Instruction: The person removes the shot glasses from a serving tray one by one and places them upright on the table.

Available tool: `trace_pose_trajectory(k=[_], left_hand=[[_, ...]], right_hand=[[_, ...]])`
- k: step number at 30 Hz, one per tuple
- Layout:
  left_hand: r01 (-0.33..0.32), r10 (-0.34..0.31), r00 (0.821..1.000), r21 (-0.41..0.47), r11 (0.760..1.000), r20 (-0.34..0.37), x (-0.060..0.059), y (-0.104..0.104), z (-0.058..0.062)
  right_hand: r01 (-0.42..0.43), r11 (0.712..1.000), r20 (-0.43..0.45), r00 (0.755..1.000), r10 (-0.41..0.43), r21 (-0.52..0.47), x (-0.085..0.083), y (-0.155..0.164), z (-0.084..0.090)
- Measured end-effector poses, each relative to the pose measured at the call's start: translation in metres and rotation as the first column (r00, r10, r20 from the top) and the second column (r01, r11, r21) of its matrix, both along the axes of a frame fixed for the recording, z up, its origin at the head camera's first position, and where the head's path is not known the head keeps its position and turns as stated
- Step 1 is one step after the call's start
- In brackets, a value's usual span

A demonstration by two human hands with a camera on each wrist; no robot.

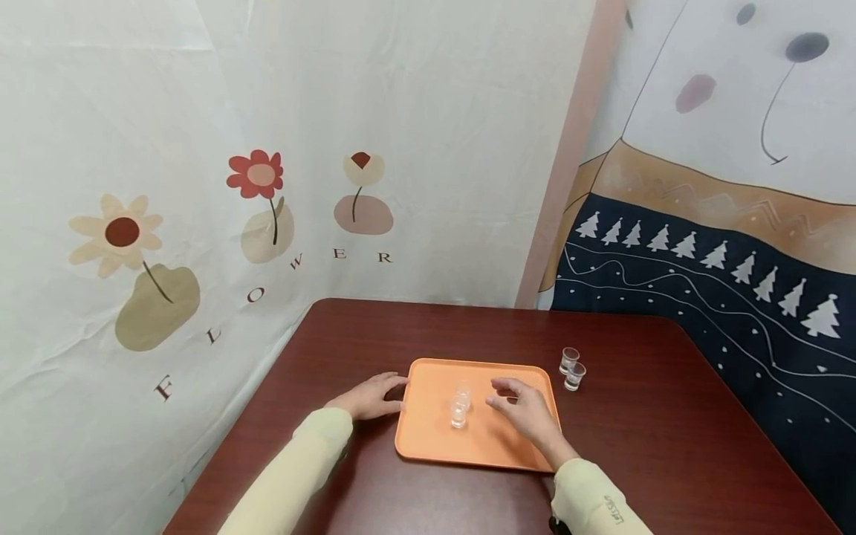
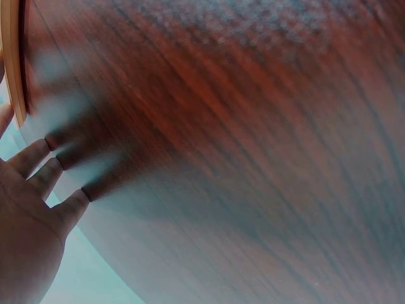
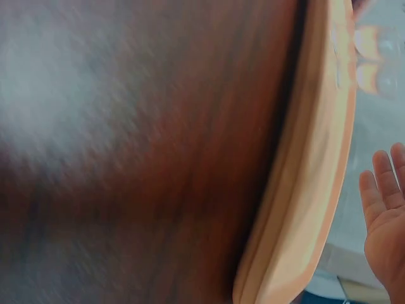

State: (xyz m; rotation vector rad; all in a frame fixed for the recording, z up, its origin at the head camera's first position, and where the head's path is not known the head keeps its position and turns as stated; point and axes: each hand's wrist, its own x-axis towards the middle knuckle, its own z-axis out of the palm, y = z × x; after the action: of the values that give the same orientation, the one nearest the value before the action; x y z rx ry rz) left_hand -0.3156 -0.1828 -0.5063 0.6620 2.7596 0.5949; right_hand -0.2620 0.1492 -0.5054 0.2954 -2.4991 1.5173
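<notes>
An orange tray [image 1: 508, 446] lies on the dark wooden table [image 1: 669, 431]. Two small clear glasses [image 1: 459, 405] stand close together in the tray's middle. My left hand [image 1: 373, 397] lies flat on the table with straight fingers [image 2: 47, 174] at the tray's left rim [image 2: 12, 57]. Over the tray's right half hovers my right hand [image 1: 518, 405], fingers relaxed and holding nothing, just right of the glasses. In the right wrist view the tray's edge [image 3: 304, 190] and the right hand's fingers [image 3: 380, 190] show, blurred.
Two more small clear glasses [image 1: 571, 368] stand on the table just past the tray's far right corner. Patterned cloth walls close in the table at the back, left and right. Both arms wear pale yellow sleeves [image 1: 301, 468].
</notes>
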Motion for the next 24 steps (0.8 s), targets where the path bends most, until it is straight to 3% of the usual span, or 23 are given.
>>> trace_pose_trajectory(k=[13, 24], left_hand=[[0.022, -0.022, 1.000, 0.017, 1.000, -0.007, 0.002, 0.000, 0.005], [0.006, -0.006, 1.000, 0.017, 1.000, -0.006, 0.003, 0.001, 0.002]], right_hand=[[-0.045, 0.993, 0.112, 0.992, 0.057, -0.106, 0.008, -0.025, -0.014], [-0.134, 0.988, 0.096, 0.985, 0.141, -0.079, 0.008, -0.034, -0.019]])
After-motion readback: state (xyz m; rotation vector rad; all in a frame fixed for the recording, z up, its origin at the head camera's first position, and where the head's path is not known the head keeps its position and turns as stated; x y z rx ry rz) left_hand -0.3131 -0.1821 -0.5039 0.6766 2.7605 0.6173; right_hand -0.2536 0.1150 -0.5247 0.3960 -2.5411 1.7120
